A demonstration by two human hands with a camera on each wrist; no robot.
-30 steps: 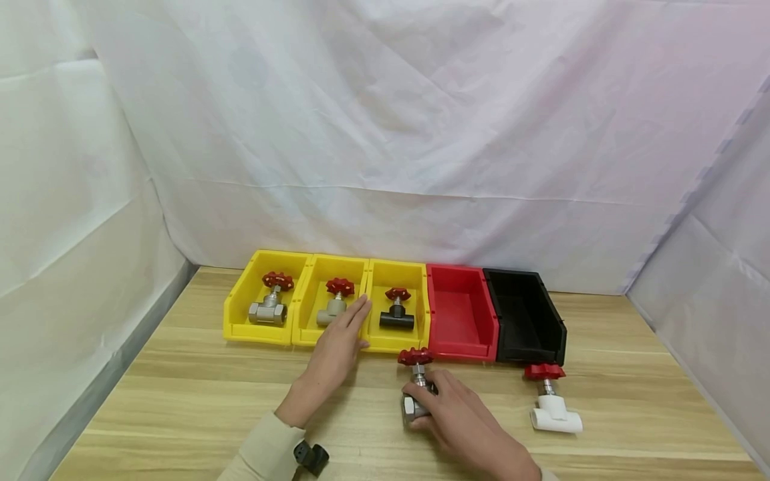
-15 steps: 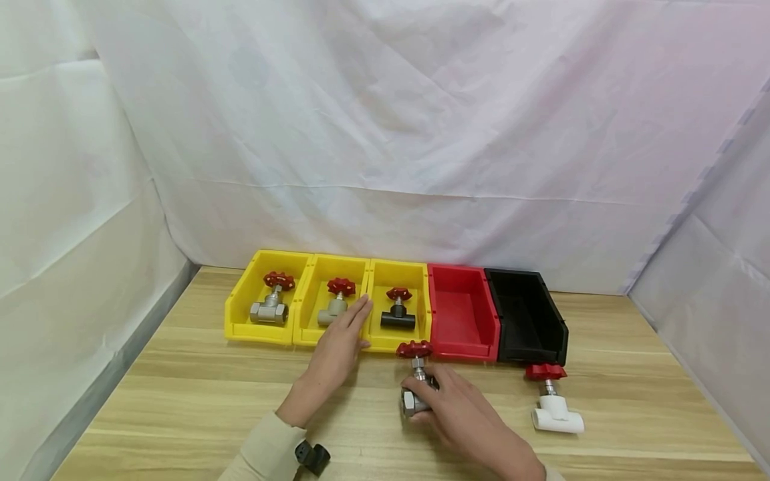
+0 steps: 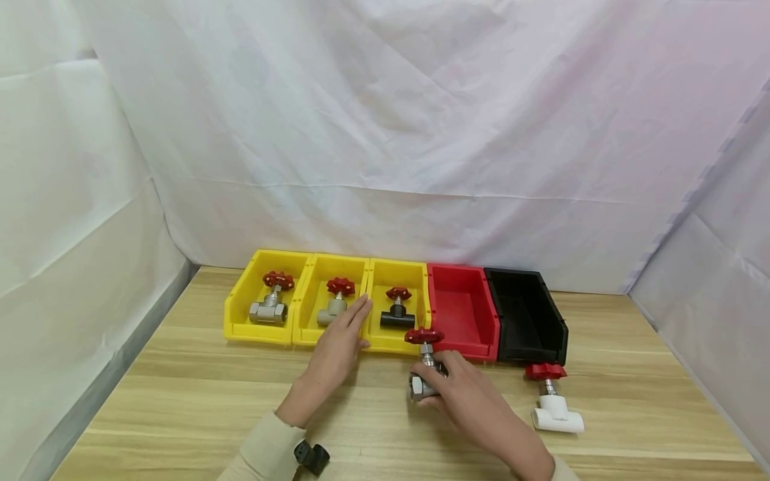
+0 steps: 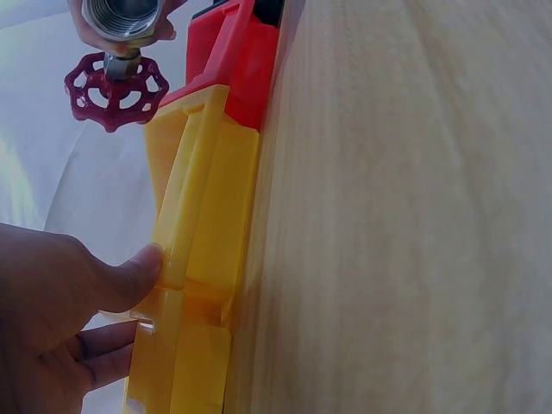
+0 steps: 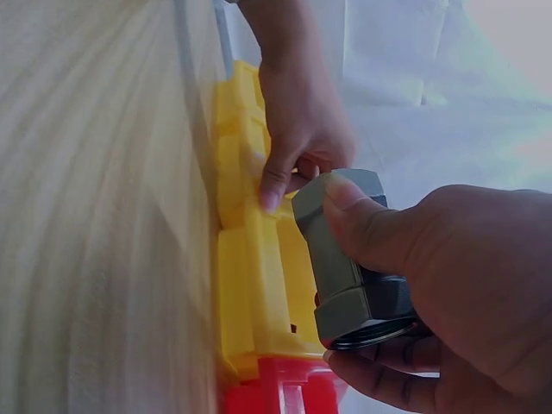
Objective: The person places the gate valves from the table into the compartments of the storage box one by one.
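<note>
A steel gate valve with a red handwheel point(image 3: 424, 336) is in my right hand point(image 3: 475, 401), thumb and fingers gripping its body. It is held above the table, in front of the third yellow bin and the red bin. The right wrist view shows its hexagonal end point(image 5: 338, 250) under the thumb. My left hand point(image 3: 337, 347) rests with straight fingers on the divider between the second yellow bin point(image 3: 303, 337) and the third yellow bin point(image 3: 391, 343); its thumb point(image 4: 138, 272) touches the front rim.
A steel valve point(image 3: 269, 310), a beige valve point(image 3: 333, 310) and a black valve point(image 3: 397, 319) stand in the yellow bins. The red bin point(image 3: 460, 307) and black bin point(image 3: 523, 321) join on the right. A white valve point(image 3: 556, 415) stands on the table at right.
My right hand has lifted the gate valve slightly and moved it forward and a little right, towards the bins. The left hand stays where it was.
</note>
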